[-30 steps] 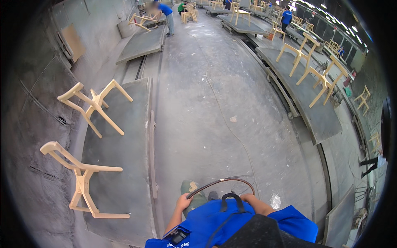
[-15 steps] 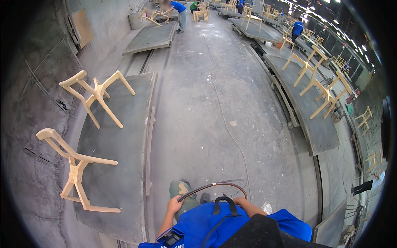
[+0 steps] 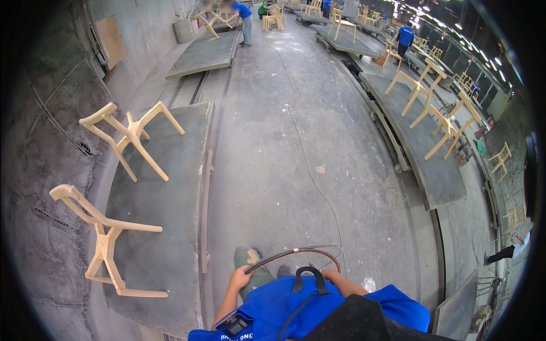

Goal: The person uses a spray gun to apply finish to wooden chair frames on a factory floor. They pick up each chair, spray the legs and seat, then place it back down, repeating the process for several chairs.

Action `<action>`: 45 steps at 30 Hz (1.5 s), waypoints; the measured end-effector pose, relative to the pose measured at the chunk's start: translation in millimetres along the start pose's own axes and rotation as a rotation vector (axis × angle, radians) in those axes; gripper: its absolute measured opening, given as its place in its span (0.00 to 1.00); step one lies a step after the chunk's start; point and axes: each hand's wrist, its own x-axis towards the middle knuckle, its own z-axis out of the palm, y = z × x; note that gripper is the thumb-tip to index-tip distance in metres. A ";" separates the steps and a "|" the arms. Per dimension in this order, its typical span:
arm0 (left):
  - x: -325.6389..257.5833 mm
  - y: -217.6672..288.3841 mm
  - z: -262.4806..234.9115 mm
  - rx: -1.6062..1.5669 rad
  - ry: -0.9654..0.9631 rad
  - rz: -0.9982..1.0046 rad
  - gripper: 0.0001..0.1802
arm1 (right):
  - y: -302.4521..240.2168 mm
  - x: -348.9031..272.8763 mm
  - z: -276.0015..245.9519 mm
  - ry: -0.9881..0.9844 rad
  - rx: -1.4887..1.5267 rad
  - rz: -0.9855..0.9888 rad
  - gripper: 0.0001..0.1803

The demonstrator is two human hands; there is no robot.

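Observation:
My left hand [image 3: 240,277] is closed around one end of a dark brown hose [image 3: 296,250], beside my left leg. The hose arches in front of my body and comes down to my right hand [image 3: 330,275]. That hand is closed on it too, though its fingers are partly hidden behind my blue shirt [image 3: 273,301]. Whatever hangs below either hand cannot be seen. A thin pale cable [image 3: 310,165] lies along the floor and runs up to near the hose.
Two wooden chair frames [image 3: 104,250] without seats stand on a grey platform [image 3: 176,210] at my left. More chair frames [image 3: 449,126] occupy a platform [image 3: 438,184] on the right, beside a floor rail. Farther off, a person in blue [image 3: 243,17] handles a chair frame.
The view has shifted slightly, so the left chairs sit a little lower in it. My hands keep their hold on the hose, nearly in the same place. My left foot shows differently.

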 end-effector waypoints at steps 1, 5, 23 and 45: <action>1.6 3.0 -0.6 -0.018 0.009 0.030 0.13 | 0.0 1.4 -0.3 0.015 -0.022 -0.001 0.27; 10.6 18.0 0.4 -0.044 -0.001 0.018 0.14 | 4.6 13.1 2.7 0.010 0.036 0.050 0.27; 69.2 56.9 13.0 0.033 -0.136 0.096 0.14 | 52.0 44.0 38.9 0.064 0.140 0.067 0.30; 78.1 37.5 -8.5 0.032 -0.044 -0.016 0.14 | 19.8 45.1 -44.6 0.004 0.122 0.030 0.29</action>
